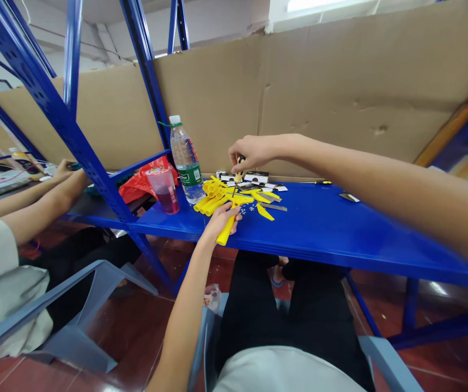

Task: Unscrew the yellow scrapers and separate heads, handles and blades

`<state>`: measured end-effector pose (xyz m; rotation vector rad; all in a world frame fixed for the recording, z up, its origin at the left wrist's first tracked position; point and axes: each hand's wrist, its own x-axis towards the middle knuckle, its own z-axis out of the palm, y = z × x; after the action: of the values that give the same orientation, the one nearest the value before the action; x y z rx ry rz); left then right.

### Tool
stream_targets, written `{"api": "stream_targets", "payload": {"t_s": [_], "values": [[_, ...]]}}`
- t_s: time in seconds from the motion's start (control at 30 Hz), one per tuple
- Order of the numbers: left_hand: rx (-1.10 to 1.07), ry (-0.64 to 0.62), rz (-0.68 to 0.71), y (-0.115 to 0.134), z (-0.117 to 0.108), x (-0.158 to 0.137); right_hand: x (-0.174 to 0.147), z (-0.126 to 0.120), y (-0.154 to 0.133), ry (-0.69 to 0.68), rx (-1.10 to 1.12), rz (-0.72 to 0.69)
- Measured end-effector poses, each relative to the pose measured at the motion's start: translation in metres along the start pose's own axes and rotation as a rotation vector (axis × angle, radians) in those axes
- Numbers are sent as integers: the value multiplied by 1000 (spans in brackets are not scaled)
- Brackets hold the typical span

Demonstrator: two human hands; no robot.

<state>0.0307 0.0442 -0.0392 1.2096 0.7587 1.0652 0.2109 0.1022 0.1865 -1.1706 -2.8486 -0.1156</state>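
Screwdriver (238, 177), gripped in right hand (251, 152), tip at head of yellow tubular handle (225, 233); latter clasped in left hand (218, 220), 7 o'clock from screwdriver. Apparently mid-fastening or unfastening; next calling for steady twisting.

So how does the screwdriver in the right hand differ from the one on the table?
The held screwdriver stands roughly upright, tip toward the yellow piece; the loose screwdriver lies flat on the blue table. The right hand partly covers the held screwdriver's handle; the loose screwdriver's is uncovered. Both show yellow and black.
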Motion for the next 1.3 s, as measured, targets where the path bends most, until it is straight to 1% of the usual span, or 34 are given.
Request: {"api": "stream_targets", "payload": {"t_s": [0.07,0.2,0.23,0.33,0.37,0.5,0.63,0.73,0.77,0.87,1.0,1.07,1.13,1.23,1.3], "values": [[3,-3,-3,0,0,0,0,0,-1,9,2,-42],[10,6,-11,0,0,0,0,1,0,10,-40,42],[6,12,-12,0,0,0,0,1,0,0,-41,43],[4,4,-9,-1,0,0,-1,0,0,-3,4,-23],[11,-4,-5,-1,0,0,-2,-1,-1,5,15,-24],[30,4,-2,0,0,-1,-4,-2,-3,19,-13,62],[34,3,-2,2,2,-2,-4,-1,-4,41,16,22],[40,-1,2,3,2,-3,-4,0,-4,34,3,112],[38,4,1,3,2,-3,-4,0,-4,25,-3,121],[41,2,6,2,2,-2,-2,0,-1,28,7,68],[73,-10,13,1,1,-2,0,3,5,67,20,121],[79,0,8,1,1,-1,0,6,6,67,39,84],[84,-1,8,1,1,-1,-2,8,5,74,85,27],[92,-6,15,1,2,-1,-5,11,0,125,118,61],[96,-1,10,2,2,-1,-7,11,-3,136,136,47]]}}
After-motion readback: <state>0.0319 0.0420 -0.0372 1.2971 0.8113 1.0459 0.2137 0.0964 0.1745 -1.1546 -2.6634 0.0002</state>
